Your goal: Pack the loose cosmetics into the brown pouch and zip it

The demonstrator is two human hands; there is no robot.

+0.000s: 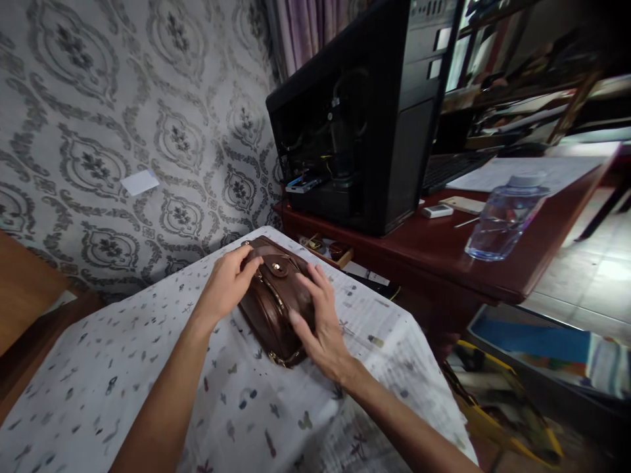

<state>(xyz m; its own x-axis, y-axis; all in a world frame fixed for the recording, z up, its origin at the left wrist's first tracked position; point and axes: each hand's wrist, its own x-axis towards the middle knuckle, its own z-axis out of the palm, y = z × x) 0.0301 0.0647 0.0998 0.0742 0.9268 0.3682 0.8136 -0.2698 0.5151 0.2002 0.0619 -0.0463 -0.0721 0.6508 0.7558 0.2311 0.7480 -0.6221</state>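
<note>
A small brown leather handbag [274,303] with gold clasp and chain lies on a table covered by a white patterned cloth [123,381]. My left hand [227,284] rests on the bag's left top edge, fingers curled over it near the clasp. My right hand [320,323] lies on the bag's right side, fingers spread and pressed flat against the leather, thumb along its front. Both hands touch the bag; it stays on the cloth.
A dark red wooden desk [444,263] stands to the right, carrying an open black computer case [359,118], a clear plastic bottle [505,217], a keyboard [456,167] and papers. Patterned wallpaper is behind. Clutter lies on the floor at right.
</note>
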